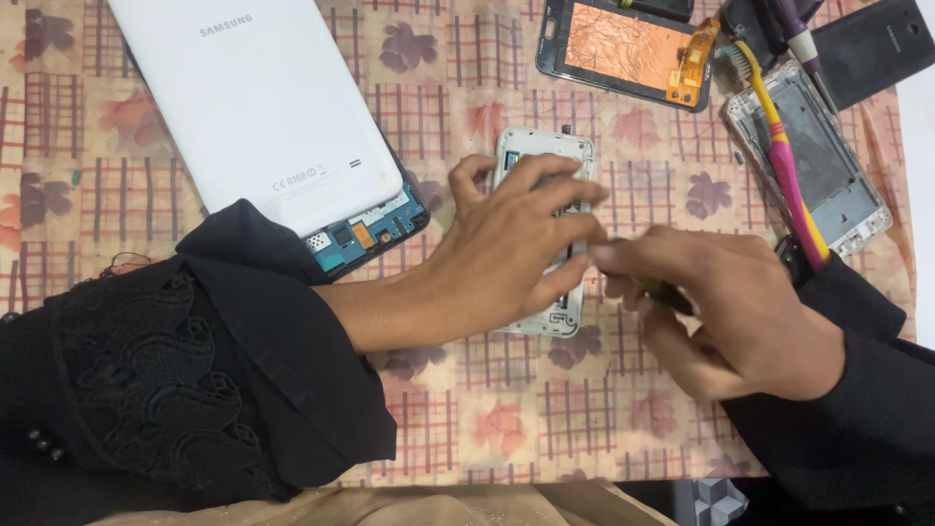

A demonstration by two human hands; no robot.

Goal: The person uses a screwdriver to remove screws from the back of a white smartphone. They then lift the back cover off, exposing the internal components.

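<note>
The left hand [511, 248] lies flat over a small silver-white phone frame with its back removed [545, 156], fingers spread and curled around its edges so that it pins the frame to the tabletop [506, 390]. The right hand [726, 312] is closed in a pinch around a thin dark tool [672, 295], whose tip meets the right edge of the frame just beside the left fingertips; most of the tool is hidden in the fist. The frame sits near the middle of the tabletop, which is covered by a beige cloth printed with red checks and purple and orange leaves. Both forearms wear black sleeves, the left one [146, 380] with lace embroidery.

To the left of the hands, just beyond the left sleeve, lies a large white tablet back cover [253, 107], tilted, resting on a tablet body whose blue circuit board [375, 229] shows at the lower corner. At the far edge, above the hands, lies a black-rimmed phone screen assembly with a copper-coloured inner face and an orange flex cable [623, 44]. To the right lies a second open silver phone frame [828, 166], holding nothing but a grey inner plate, with a yellow-and-pink toothbrush [789, 166] laid diagonally across it. A dark phone back cover [877, 49] rests at the top right corner.
</note>
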